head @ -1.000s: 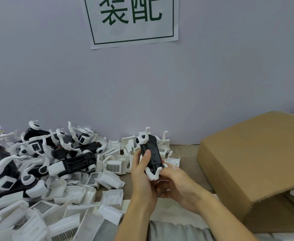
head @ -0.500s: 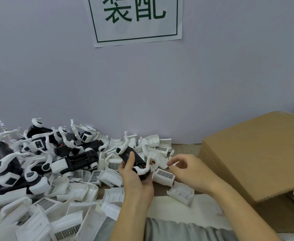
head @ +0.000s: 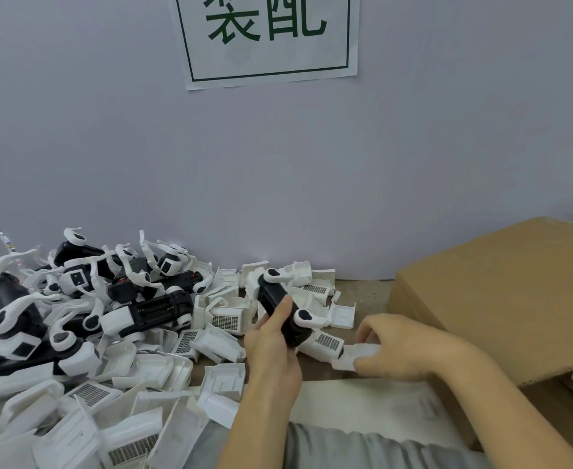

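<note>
Two hands at work just left of the cardboard box (head: 501,299), by the head view. Grips the black toy body (head: 276,301) in the left hand (head: 271,350), fingers curled beneath it and thumb pressed along its upper face; lifted a little above the loose parts, left of the box, probably so that face stays free for a cover. Lies with its long axis nearly straight away from the person, far end leaning away from the box toward the wall (head: 312,181), near end sunk in the palm, white curved arms jutting at both ends. Pinches a white cover piece (head: 358,357) in the right hand (head: 403,350), fingers bent round it, close by the box's near-left corner, likely chosen as the next part to fit. Farther left of the box, a heap of finished bodies and loose covers (head: 109,333), seemingly kept within easy reach.
</note>
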{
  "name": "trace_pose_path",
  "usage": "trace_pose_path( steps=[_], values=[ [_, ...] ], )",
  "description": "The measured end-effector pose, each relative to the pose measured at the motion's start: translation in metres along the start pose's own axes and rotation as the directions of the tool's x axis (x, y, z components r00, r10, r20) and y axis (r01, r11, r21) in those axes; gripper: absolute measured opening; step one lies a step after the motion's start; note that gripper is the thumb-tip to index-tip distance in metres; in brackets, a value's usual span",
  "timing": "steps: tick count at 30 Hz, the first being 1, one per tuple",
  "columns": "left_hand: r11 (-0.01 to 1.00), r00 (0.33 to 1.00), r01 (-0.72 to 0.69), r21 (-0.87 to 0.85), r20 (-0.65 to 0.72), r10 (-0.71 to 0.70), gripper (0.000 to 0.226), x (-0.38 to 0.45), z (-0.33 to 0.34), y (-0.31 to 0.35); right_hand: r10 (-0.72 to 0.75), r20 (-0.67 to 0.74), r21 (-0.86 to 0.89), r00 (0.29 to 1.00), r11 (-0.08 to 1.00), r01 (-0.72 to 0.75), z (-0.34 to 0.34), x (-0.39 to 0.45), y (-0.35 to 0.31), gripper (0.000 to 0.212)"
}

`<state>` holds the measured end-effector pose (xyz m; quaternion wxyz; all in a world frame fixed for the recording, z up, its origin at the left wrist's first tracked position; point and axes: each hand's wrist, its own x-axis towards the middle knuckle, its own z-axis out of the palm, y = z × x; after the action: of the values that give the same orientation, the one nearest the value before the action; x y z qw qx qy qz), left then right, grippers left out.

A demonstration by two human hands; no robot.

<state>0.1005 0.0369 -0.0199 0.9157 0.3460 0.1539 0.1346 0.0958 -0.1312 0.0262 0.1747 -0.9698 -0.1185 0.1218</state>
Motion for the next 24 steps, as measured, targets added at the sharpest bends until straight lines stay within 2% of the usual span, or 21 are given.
trace_pose_path(
  steps=[3,7,9,11,16,18,20,22,24],
  values=[
    [0.993,0.999,-0.038,0.108,0.033,0.034,0.042,-0.001,0.001,-0.002,-0.009,-0.084,0.021,0.996,1.0,0.011,-0.013,-0.006,0.003,0.047],
    [0.957,0.995,-0.093,0.274,0.054,0.081,0.064,-0.006,0.002,-0.004,-0.041,-0.167,0.019,0.985,0.999,0.045,-0.032,-0.018,0.003,0.063],
    [0.922,0.992,-0.129,0.365,0.064,0.113,0.054,-0.006,0.001,-0.006,-0.07,-0.182,0.039,0.981,0.996,0.078,-0.038,-0.023,0.0,0.067],
    [0.877,0.982,-0.176,0.447,0.136,0.128,0.039,-0.008,0.001,-0.007,-0.095,-0.189,0.07,0.977,0.991,0.11,-0.041,-0.025,-0.005,0.067],
    [0.801,0.941,-0.291,0.523,0.305,0.143,0.048,-0.016,0.003,-0.009,-0.143,-0.221,0.084,0.965,0.983,0.165,-0.036,-0.024,-0.012,0.064],
    [0.809,0.946,-0.262,0.526,0.306,0.107,0.041,-0.016,0.005,-0.01,-0.153,-0.254,0.113,0.955,0.976,0.186,-0.031,-0.019,-0.013,0.067],
    [0.842,0.963,-0.168,0.512,0.267,0.03,0.039,-0.015,0.006,-0.011,-0.138,-0.328,0.179,0.935,0.962,0.205,-0.026,-0.012,-0.013,0.07],
    [0.869,0.964,-0.095,0.486,0.264,-0.042,0.042,-0.014,0.006,-0.012,-0.095,-0.425,0.267,0.9,0.937,0.225,-0.019,-0.005,-0.014,0.067],
    [0.888,0.959,-0.087,0.452,0.281,-0.049,0.039,-0.013,0.006,-0.014,-0.037,-0.503,0.338,0.864,0.911,0.236,-0.012,0.002,-0.016,0.062]
  ],
)
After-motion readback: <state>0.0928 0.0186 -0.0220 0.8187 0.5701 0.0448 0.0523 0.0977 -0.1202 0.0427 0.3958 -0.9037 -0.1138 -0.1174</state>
